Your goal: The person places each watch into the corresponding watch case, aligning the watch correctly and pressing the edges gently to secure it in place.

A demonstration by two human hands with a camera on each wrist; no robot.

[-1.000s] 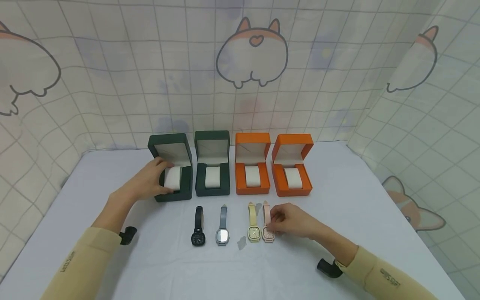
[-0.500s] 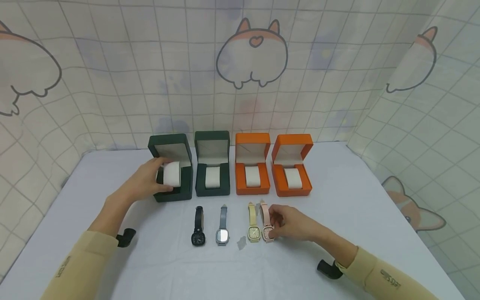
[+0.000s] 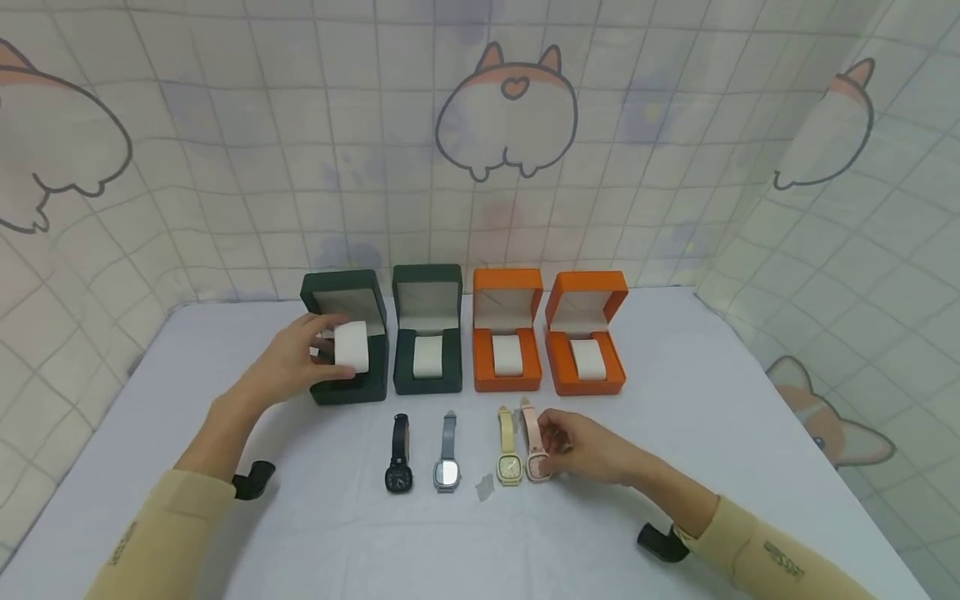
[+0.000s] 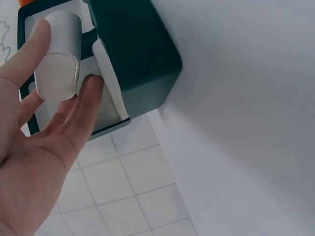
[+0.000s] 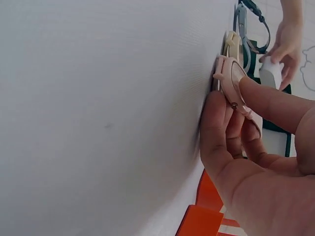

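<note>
My left hand holds a white watch cushion by its ends, lifted over the leftmost green watch box, whose lid stands up. In the left wrist view the thumb lies on one end of the cushion and fingers reach under the other. My right hand pinches the case of a pink wristwatch between thumb and fingers, close to the table. The right wrist view shows the thumb on the dial of the pink watch. Beside it lies a yellow watch.
A second green box and two orange boxes stand open in the same row, each with a white cushion. In front lie a black watch and a grey-blue watch. A small grey patch marks the white table.
My left hand has raised the white cushion out of its seat in the green box. My right hand has tilted the pink watch slightly, its strap end swinging left.
</note>
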